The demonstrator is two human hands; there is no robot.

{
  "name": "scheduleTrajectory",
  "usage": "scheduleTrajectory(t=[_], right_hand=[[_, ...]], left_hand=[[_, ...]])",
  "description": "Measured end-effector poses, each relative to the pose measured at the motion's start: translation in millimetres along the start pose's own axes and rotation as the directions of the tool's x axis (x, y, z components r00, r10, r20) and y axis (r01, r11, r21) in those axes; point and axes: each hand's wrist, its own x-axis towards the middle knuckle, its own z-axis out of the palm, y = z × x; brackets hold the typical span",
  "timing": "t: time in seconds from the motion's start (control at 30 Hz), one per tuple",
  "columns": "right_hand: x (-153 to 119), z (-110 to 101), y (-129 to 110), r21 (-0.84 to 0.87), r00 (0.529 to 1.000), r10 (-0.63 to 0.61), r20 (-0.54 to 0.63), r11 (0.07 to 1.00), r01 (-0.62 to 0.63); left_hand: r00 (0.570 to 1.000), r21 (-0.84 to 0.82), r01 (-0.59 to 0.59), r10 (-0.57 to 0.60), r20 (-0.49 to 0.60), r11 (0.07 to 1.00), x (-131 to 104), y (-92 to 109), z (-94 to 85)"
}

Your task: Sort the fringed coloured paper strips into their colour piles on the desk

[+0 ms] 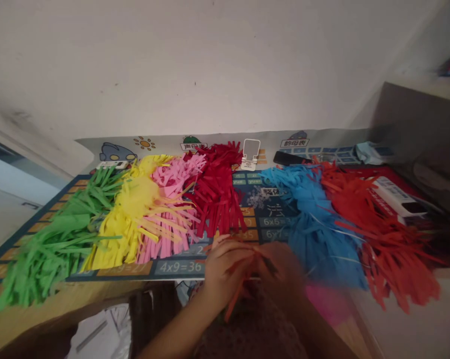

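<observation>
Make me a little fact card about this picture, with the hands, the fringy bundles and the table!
Left hand: closed on thin orange-red papery strips
Right hand: at the same strips; blurred, grip unclear
Fringed papery bundles, from picture left: green, yellow, pink, dark red, blue, bright red-orange
Table cover: dark blue printed mat with sums
Behind, near middle: small white upright stand

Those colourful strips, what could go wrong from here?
Orange strips in the left hand, with the blurred right hand beside it, might tear. The green bundle reaches past the front edge of the mat, so it might slip off. The yellow bundle overlaps the pink bundle, so their strips could tangle.
</observation>
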Motion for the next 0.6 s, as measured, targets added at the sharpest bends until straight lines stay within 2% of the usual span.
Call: scheduleTrajectory(t=[0.2,0.37,0.6], right_hand=[[-2.7,0.1,2.7,-0.006,1.0,-0.007,0.004,1.0,0.007],[-4.9,-3.1,4.3,-0.033,0.997,0.01,0.082,0.999,-0.007],[-3.5,-6.7,2.5,-0.08,0.994,-0.024,0.107,0.996,0.033]], left_hand=[[0.994,-0.076,0.082,-0.076,0.08,0.994,3.6,3.2,-3.4],[0.987,-0.107,0.067,-0.05,0.155,0.992,4.4,1.6,-5.9],[0.985,-0.089,0.07,-0.055,0.165,0.994,4.2,2.3,-5.2]])
